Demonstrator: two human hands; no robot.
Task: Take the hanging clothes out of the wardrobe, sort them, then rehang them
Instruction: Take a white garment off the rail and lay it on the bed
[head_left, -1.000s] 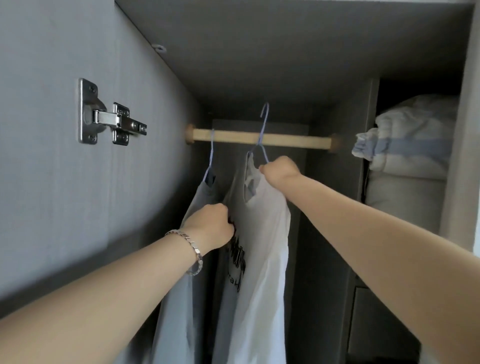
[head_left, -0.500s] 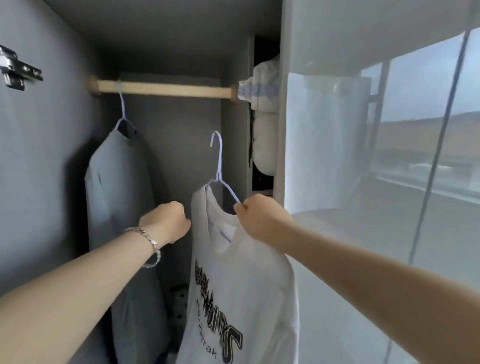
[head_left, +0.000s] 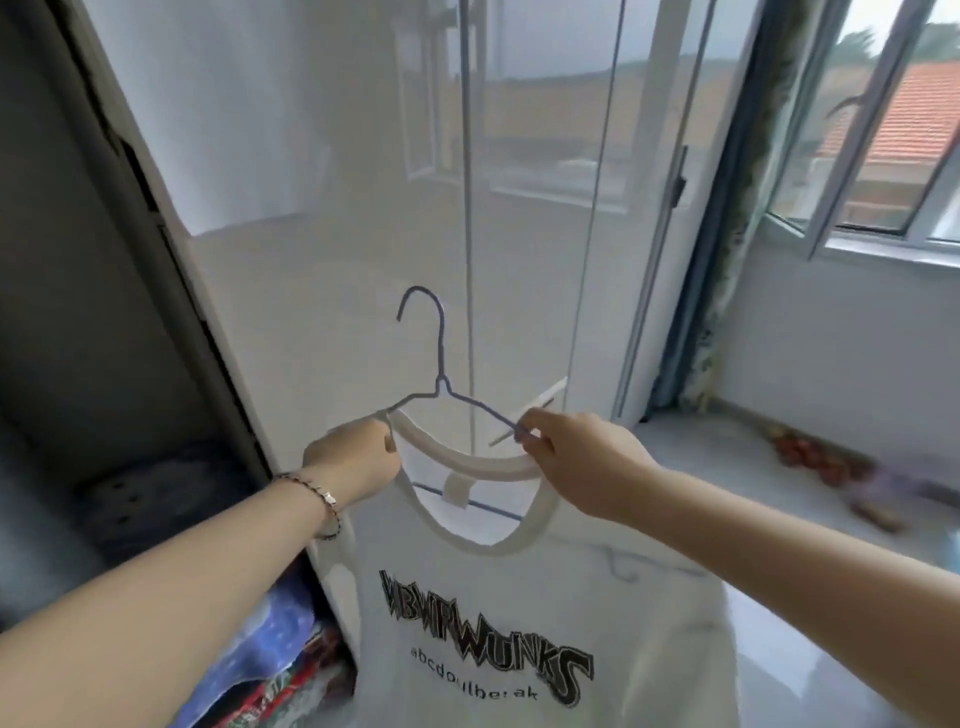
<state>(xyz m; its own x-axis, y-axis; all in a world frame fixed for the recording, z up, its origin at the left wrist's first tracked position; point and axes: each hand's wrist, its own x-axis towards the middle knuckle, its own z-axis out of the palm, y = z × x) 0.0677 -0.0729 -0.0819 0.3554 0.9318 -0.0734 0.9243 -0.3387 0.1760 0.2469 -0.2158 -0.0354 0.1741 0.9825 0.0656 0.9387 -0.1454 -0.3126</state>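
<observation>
A white T-shirt (head_left: 519, 623) with black lettering hangs on a thin blue wire hanger (head_left: 441, 364), held up in front of me outside the wardrobe. My left hand (head_left: 353, 457), with a bracelet on the wrist, grips the left side of the shirt's collar. My right hand (head_left: 582, 462) pinches the hanger's right arm where it meets the collar. The hanger's hook points up and is free of any rail. The open wardrobe (head_left: 104, 312) is at the left; its rail is out of view.
A glossy white wardrobe door (head_left: 337, 182) stands straight ahead. Folded colourful fabrics (head_left: 270, 654) lie low in the wardrobe. An open window (head_left: 883, 156) and a sill with small red things (head_left: 810, 452) are at the right.
Both hands have carried the white T-shirt on its hanger off the rail and out of the wardrobe to the right. My left hand now grips the collar. The grey shirt left view.
</observation>
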